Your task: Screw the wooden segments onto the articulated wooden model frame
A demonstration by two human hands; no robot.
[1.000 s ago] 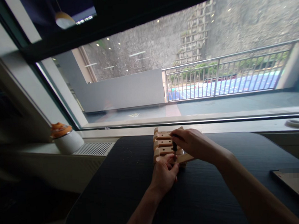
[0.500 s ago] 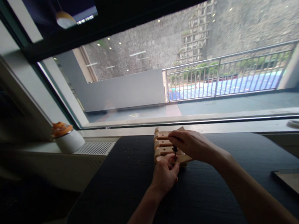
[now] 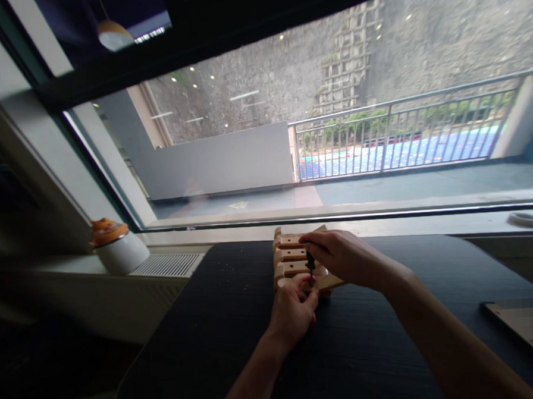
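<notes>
A small wooden assembly of stacked light-brown bars with holes lies on the dark table near the window. My right hand is closed round a black screwdriver that stands upright with its tip on the nearest bar. My left hand is curled against the near end of the assembly, fingers pinched beside the screwdriver tip. What lies under those fingers is hidden.
A white pot with an orange lid stands on the sill at the left, next to a vent grille. A flat wooden board lies at the table's right edge. Small crumbs dot the table. A big window fills the back.
Both hands stay on the wooden assembly; my right hand has turned slightly on the screwdriver. The view shifted a little.
</notes>
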